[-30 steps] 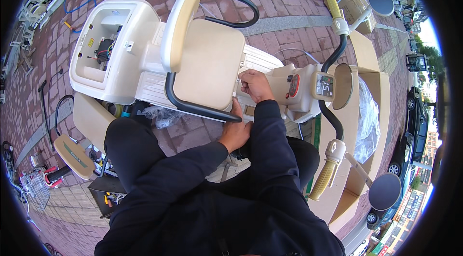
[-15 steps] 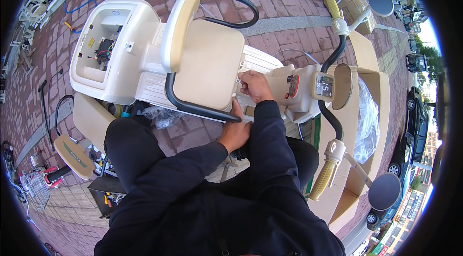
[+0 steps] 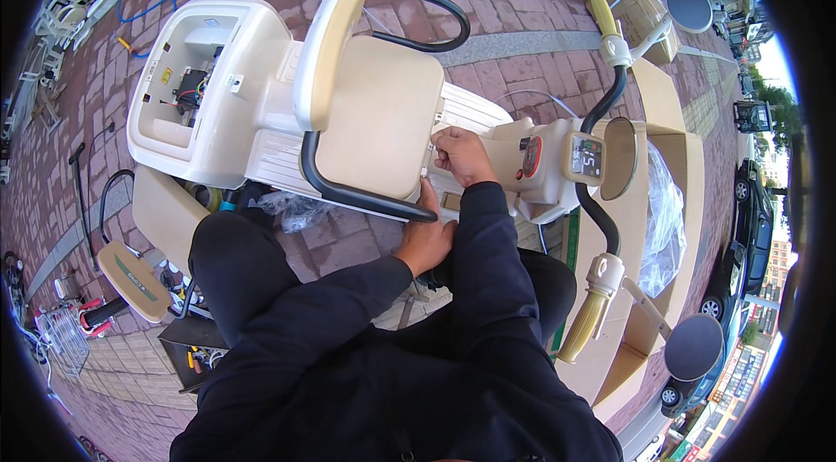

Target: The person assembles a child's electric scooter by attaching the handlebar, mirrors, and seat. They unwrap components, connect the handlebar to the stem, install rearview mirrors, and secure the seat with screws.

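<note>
A beige padded seat (image 3: 376, 105) with a tall backrest (image 3: 329, 53) and black looped armrests (image 3: 361, 194) is on a white mobility scooter (image 3: 283, 101) in front of me. At the seat's front edge, my right hand (image 3: 466, 157) is closed in a pinch. What its fingertips hold is too small to make out. Just below, my left hand (image 3: 425, 242) is by the tip of the near armrest, one digit stretched up to a small white fitting (image 3: 424, 172) on the seat edge. Its other fingers are hidden.
The handlebar with yellowish grips (image 3: 586, 327), round mirrors (image 3: 694, 346) and a display (image 3: 586, 155) stands at the right, before an open cardboard box (image 3: 627, 357) with plastic wrap. An open rear compartment (image 3: 187, 83) shows wiring. A tool box (image 3: 196, 349) and another seat part (image 3: 135, 282) are at lower left.
</note>
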The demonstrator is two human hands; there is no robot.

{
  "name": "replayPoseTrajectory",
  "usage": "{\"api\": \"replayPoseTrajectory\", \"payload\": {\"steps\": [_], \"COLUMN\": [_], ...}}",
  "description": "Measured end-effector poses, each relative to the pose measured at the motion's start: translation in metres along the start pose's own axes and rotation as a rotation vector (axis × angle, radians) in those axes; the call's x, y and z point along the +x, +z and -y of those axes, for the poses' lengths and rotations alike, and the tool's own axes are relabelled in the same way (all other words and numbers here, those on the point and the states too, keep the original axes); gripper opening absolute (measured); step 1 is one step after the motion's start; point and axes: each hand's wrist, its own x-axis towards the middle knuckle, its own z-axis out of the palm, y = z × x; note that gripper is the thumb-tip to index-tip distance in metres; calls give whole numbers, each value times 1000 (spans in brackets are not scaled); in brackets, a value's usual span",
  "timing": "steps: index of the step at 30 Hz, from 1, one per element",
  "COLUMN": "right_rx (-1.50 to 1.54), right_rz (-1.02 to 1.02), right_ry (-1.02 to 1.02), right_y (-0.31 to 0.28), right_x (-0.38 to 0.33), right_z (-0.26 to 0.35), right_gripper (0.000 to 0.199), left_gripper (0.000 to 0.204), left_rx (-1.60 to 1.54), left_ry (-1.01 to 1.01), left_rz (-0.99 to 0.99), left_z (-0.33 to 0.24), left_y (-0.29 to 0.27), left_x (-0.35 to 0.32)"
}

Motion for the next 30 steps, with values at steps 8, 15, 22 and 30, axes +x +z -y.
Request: {"api": "replayPoseTrajectory", "payload": {"steps": [8,15,22,30], "right_rx": [46,66,30,30], "right_rz": [-24,-23,-72,-96], "right_ry": [53,50,2,24], "right_y": [0,3,7,9], "right_x": [-2,-3,-3,-4], "right_z": [2,4,1,0], "right_gripper": [12,11,13,12], "left_gripper": [104,103,102,103], "left_rx": [33,29,16,37], "left_ry": [17,24,-6,31], "left_rz": [-1,-8,24,-14], "left_z": [4,5,4,5], "left_y": [3,3,3,4], "left_x": [0,0,0,0]}}
